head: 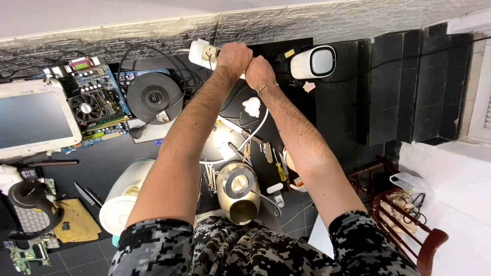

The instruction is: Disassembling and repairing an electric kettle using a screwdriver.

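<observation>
We look down along two bare forearms to the far edge of a black workbench point(128, 153), where our left hand point(232, 59) is closed around a white power strip point(200, 53) against the wall and our right hand point(260, 72), fingers curled, presses in beside it, the two hands touching. A white cable point(254, 134) curves down from the hands toward a metal kettle point(238, 191) near our chest. A round black kettle base point(154, 96) and a green circuit board point(97, 107) lie to the left.
</observation>
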